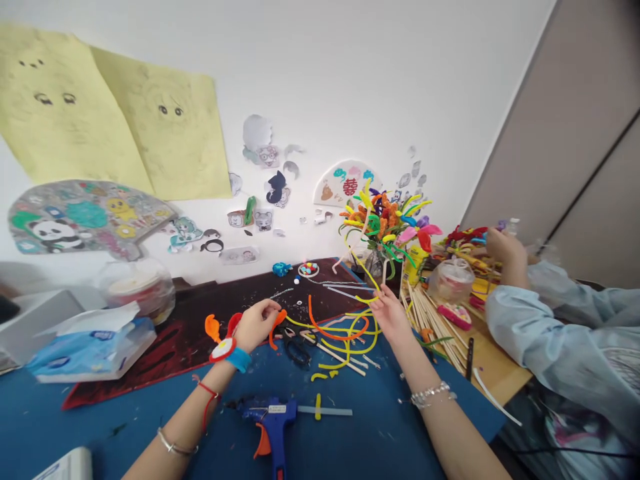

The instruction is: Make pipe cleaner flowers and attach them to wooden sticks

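Right hand (393, 313) pinching what seems a yellow pipe cleaner (367, 268), scissors (296, 347) nearby

Near edge: glue gun (275, 415) at center, before the scissors (291, 347).
Center: loose pipe cleaners (331, 366), right of the scissors.
Left side: tissue pack (95, 350) in front of a bagged tub (141, 288).
Far edge: bouquet (385, 220) in a vase (375, 263), right of the bead dish (309, 269).
Right side: sticks (443, 327) before the bouquet.
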`<state>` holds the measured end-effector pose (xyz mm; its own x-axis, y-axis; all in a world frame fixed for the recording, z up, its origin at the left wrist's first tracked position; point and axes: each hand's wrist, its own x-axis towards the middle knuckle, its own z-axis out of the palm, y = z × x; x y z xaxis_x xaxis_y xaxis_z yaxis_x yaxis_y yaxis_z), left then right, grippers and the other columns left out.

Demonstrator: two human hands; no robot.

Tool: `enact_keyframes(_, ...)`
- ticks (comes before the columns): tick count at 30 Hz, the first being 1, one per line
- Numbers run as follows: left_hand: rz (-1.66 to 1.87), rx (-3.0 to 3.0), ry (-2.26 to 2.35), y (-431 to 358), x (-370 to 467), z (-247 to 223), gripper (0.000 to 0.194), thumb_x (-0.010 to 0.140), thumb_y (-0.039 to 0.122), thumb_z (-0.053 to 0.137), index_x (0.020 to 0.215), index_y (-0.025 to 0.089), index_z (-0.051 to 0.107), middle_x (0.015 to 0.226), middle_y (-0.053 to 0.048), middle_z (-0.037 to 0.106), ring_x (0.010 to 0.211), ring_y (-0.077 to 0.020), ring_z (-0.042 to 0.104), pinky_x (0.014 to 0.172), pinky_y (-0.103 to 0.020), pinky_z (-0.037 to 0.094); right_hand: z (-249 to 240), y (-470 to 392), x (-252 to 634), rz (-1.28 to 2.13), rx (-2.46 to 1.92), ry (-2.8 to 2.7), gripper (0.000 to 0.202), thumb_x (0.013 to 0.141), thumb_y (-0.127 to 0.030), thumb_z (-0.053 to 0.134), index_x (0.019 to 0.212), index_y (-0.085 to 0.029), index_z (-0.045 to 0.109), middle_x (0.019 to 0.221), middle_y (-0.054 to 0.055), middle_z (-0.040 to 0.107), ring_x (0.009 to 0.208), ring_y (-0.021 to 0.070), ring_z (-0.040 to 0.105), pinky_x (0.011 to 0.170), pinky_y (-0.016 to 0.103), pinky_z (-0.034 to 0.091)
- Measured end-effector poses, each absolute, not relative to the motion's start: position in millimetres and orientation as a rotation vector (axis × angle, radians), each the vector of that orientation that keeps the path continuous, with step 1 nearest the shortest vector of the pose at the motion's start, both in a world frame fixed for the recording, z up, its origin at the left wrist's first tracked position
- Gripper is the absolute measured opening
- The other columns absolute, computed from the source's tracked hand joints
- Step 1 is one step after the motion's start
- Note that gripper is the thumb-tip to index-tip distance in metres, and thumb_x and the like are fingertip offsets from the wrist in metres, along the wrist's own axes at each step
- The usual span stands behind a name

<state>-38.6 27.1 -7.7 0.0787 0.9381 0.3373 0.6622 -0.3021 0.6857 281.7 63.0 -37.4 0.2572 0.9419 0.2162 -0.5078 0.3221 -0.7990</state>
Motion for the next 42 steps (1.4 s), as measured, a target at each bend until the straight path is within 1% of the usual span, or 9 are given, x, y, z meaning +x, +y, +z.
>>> enact_keyframes(4, 1.058, 1.913, 1.413, 22.8, -29.8, -7.5, 0.022, 0.074, 0.031, 0.048, 0.085, 0.016, 0.060, 0.074, -0.003, 0.061, 0.068, -0.0154, 0.056, 0.063, -0.026, 0.045, -30.0, 44.9, 256.1, 1.022, -0.800, -1.024, 0.031, 0.068, -0.027, 0.060, 0.098, -0.022, 0.053, 0.070, -0.002, 0.050, 0.048, 0.0075, 0.037, 0.047, 0.023, 0.035)
enact_keyframes(11, 0.991, 1.789, 1.336, 20.9, -23.3, -10.9, 0.028, 0.069, 0.038, 0.053, 0.087, 0.017, 0.059, 0.069, 0.000, 0.056, 0.061, -0.0134, 0.053, 0.052, -0.023, 0.046, -21.1, 18.8, 237.5, 0.192, -1.119, -1.226, 0.022, 0.085, -0.036, 0.039, 0.089, -0.020, 0.053, 0.082, 0.006, 0.054, 0.079, 0.0193, 0.052, 0.072, 0.032, 0.041)
enact_keyframes(14, 0.999, 1.751, 1.311, 20.2, -22.3, -11.5, 0.029, 0.069, 0.038, 0.053, 0.090, 0.016, 0.056, 0.069, 0.000, 0.053, 0.061, -0.0128, 0.052, 0.051, -0.022, 0.046, -18.2, 16.5, 239.5, 0.270, -1.082, -1.114, 0.023, 0.085, -0.038, 0.039, 0.097, -0.021, 0.048, 0.072, 0.002, 0.051, 0.060, 0.0152, 0.049, 0.058, 0.028, 0.040)
enact_keyframes(18, 1.024, 1.718, 1.283, 18.1, -19.5, -9.9, 0.032, 0.072, 0.036, 0.052, 0.097, 0.016, 0.051, 0.069, 0.001, 0.051, 0.060, -0.0122, 0.053, 0.049, -0.022, 0.046, -6.4, 15.9, 244.1, 0.316, -0.923, -1.409, 0.014, 0.079, -0.034, 0.050, 0.081, -0.021, 0.054, 0.084, 0.005, 0.053, 0.070, 0.0158, 0.050, 0.063, 0.029, 0.041)
enact_keyframes(22, 1.004, 1.736, 1.261, 15.3, -16.4, -7.1, 0.033, 0.074, 0.037, 0.052, 0.099, 0.016, 0.051, 0.068, 0.002, 0.052, 0.059, -0.0116, 0.053, 0.051, -0.023, 0.046, 0.4, 17.6, 249.1, 0.598, -0.773, -1.199, 0.011, 0.076, -0.033, 0.055, 0.080, -0.022, 0.054, 0.073, 0.000, 0.050, 0.052, 0.0092, 0.039, 0.051, 0.025, 0.036)
enact_keyframes(32, 0.988, 2.317, 0.893, -27.2, 18.8, 16.0, 0.065, 0.079, 0.028, 0.054, 0.136, 0.030, 0.023, 0.114, -0.008, 0.047, 0.083, -0.0144, 0.054, 0.075, -0.030, 0.046, -28.2, 12.4, 204.9, 1.303, -0.770, -1.040, 0.024, 0.067, -0.033, 0.066, 0.081, -0.020, 0.051, 0.055, -0.008, 0.039, 0.038, 0.0025, 0.019, 0.037, 0.018, 0.017)
enact_keyframes(37, 0.946, 2.626, 0.830, -51.0, 34.2, 39.0, 0.029, 0.085, 0.029, 0.044, 0.112, 0.024, 0.053, 0.114, -0.009, 0.049, 0.108, -0.0229, 0.043, 0.093, -0.039, 0.034, -35.9, 8.5, 199.2, 1.317, -0.858, -1.161, 0.023, 0.068, -0.035, 0.064, 0.080, -0.020, 0.051, 0.058, -0.007, 0.043, 0.036, 0.0015, 0.022, 0.034, 0.018, 0.017)
enact_keyframes(40, 0.927, 2.408, 0.761, -51.6, 31.8, 42.9, 0.034, 0.091, 0.029, 0.026, 0.078, 0.019, 0.056, 0.080, -0.005, 0.057, 0.083, -0.0167, 0.051, 0.086, -0.036, 0.038, -36.3, 11.4, 204.1, 1.259, -0.914, -1.204, 0.024, 0.069, -0.036, 0.063, 0.080, -0.019, 0.051, 0.064, -0.005, 0.048, 0.034, 0.0002, 0.023, 0.033, 0.018, 0.016)
enact_keyframes(42, 1.057, 2.059, 0.765, -47.4, 28.1, 43.1, 0.043, 0.092, 0.036, 0.019, 0.062, 0.018, 0.044, 0.055, 0.000, 0.044, 0.059, -0.0122, 0.045, 0.075, -0.032, 0.042, -35.4, 15.1, 210.7, 1.249, -0.945, -1.255, 0.025, 0.069, -0.038, 0.062, 0.082, -0.019, 0.051, 0.066, -0.005, 0.051, 0.033, -0.0002, 0.022, 0.033, 0.017, 0.015)
